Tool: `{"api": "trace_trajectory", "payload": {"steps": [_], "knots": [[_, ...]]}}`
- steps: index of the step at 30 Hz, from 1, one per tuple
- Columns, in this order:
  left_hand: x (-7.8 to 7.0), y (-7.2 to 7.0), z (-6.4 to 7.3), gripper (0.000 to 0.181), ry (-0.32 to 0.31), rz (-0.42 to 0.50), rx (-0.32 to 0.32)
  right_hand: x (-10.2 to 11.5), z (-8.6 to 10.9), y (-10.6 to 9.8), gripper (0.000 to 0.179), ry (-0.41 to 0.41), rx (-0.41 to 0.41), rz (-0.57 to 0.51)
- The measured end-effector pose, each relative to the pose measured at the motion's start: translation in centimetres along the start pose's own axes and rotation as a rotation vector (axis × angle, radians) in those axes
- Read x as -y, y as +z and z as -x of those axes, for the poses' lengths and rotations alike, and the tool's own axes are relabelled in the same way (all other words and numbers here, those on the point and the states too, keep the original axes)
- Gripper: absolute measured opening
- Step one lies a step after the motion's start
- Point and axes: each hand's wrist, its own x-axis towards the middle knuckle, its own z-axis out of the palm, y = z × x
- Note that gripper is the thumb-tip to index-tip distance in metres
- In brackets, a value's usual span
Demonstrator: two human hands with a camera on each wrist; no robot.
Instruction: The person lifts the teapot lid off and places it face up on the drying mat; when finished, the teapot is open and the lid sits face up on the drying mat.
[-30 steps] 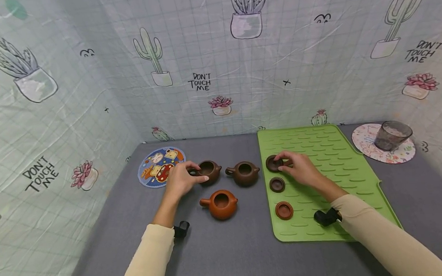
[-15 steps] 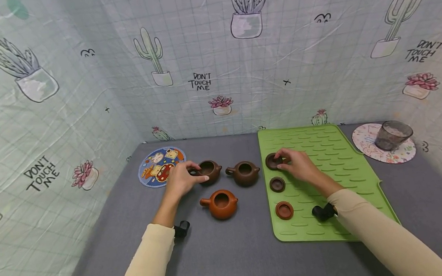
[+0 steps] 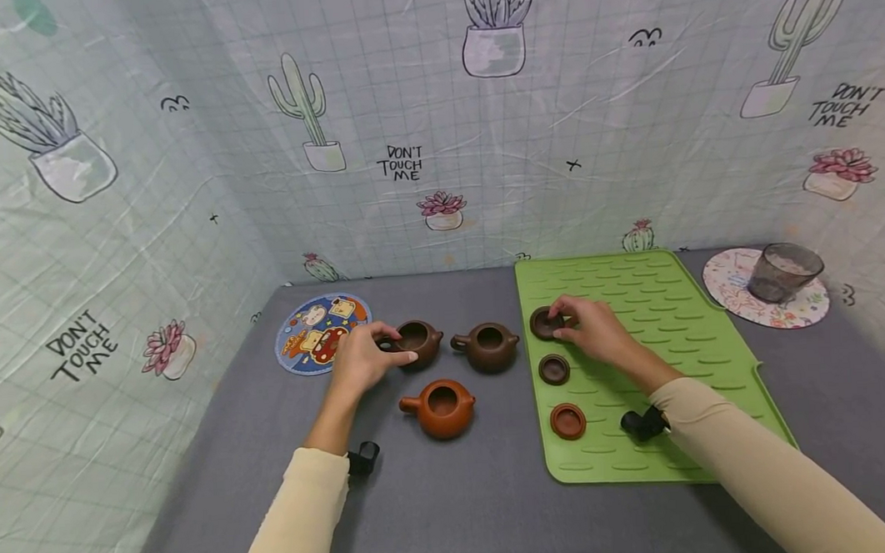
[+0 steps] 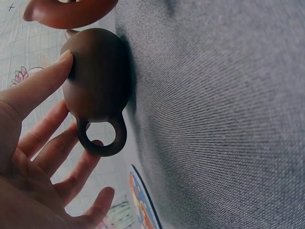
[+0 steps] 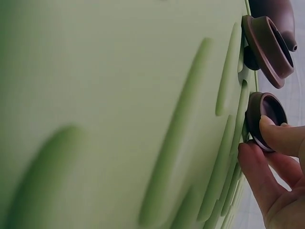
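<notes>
In the head view my left hand (image 3: 364,360) holds a dark brown teapot (image 3: 427,357) at the left; the left wrist view has my thumb on its upper side and fingers by its looped handle (image 4: 102,151). My right hand (image 3: 596,331) pinches a dark brown lid (image 3: 543,325) at the green mat's left edge, thumb over its rim in the right wrist view. That lid lies inner side up. A second brown teapot (image 3: 489,356) and an orange-red teapot (image 3: 448,422) stand lidless between my hands. Another dark lid (image 3: 555,370) and a reddish lid (image 3: 569,421) lie on the mat.
A ridged green mat (image 3: 638,283) covers the right part of the grey table (image 3: 455,510). At the far right a smoky glass (image 3: 786,273) stands on a floral round coaster (image 3: 720,270). A blue cartoon coaster (image 3: 296,351) lies behind my left hand. Printed fabric walls enclose the table.
My right hand and the dark lid in it have shifted very slightly away from me and to the left. My left hand and its teapot have stayed put.
</notes>
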Motion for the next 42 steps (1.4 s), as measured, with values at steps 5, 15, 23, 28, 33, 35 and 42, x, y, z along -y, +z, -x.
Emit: {"api": "trace_trajectory", "payload": {"steps": [5, 15, 23, 28, 33, 35, 42], "knots": [[-0.01, 0.02, -0.09, 0.04, -0.003, 0.004, -0.003, 0.17, -0.01, -0.06, 0.024, 0.01, 0.008, 0.01], [-0.14, 0.13, -0.09, 0.04, 0.001, 0.005, -0.002, 0.35, 0.27, -0.13, 0.022, 0.031, 0.01, 0.033], [-0.27, -0.05, -0.04, 0.04, 0.01, 0.011, -0.009, 0.21, 0.09, -0.19, 0.022, 0.007, -0.009, 0.047], [-0.47, 0.1, -0.09, 0.041, 0.014, -0.002, -0.013, -0.01, -0.07, -0.3, 0.023, 0.008, -0.008, 0.033], [-0.41, 0.25, -0.08, 0.04, 0.008, -0.024, -0.019, -0.01, -0.13, -0.24, 0.031, 0.019, 0.01, 0.023], [-0.26, 0.31, -0.09, 0.04, 0.014, -0.03, -0.017, 0.01, -0.12, -0.2, 0.038, 0.043, 0.017, 0.011], [0.15, 0.34, -0.2, 0.044, 0.054, -0.02, -0.011, 0.15, -0.17, -0.55, 0.058, 0.073, 0.028, -0.031]]}}
